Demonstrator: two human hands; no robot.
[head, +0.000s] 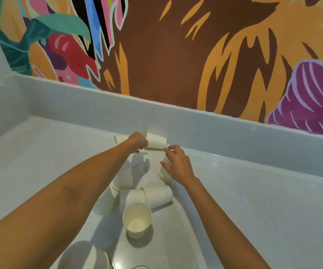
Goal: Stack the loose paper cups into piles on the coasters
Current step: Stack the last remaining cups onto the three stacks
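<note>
At mid-frame the left hand (138,141) curls its fingers on a smooth cream paper cup (156,141) lying sideways near the back ledge. Just right of it, the right hand (178,165) spreads relaxed fingers over a short nested stack (163,176), seemingly touching it. Lower down, tapered loose cups (157,197) lie tumbled on the speckled pale counter (244,210). One upright cup (136,220) shows its round mouth.

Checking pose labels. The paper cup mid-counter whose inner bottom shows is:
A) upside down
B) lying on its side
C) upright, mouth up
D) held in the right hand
C: the paper cup stands free on the counter, round rim up, its inner bottom in plain view.
</note>
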